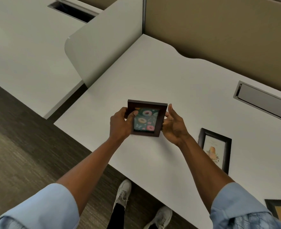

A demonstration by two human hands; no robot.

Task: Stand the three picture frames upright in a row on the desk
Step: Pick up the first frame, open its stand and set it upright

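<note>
A dark brown picture frame with a doughnut print (145, 120) is held above the white desk (177, 83), its face turned towards me. My left hand (119, 124) grips its left edge, thumb on the glass. My right hand (173, 126) holds its right edge with fingers behind it. A black frame with a pale orange picture (215, 150) lies flat on the desk to the right. A third frame, dark with a tan inside (280, 209), lies at the lower right, partly cut off by the image edge and my sleeve.
A beige partition wall (219, 30) runs along the desk's back, and a white rounded divider (95, 47) stands at its left end. A grey cable slot (262, 100) is set into the desk at the right. Dark floor and my shoes are below the desk's front edge.
</note>
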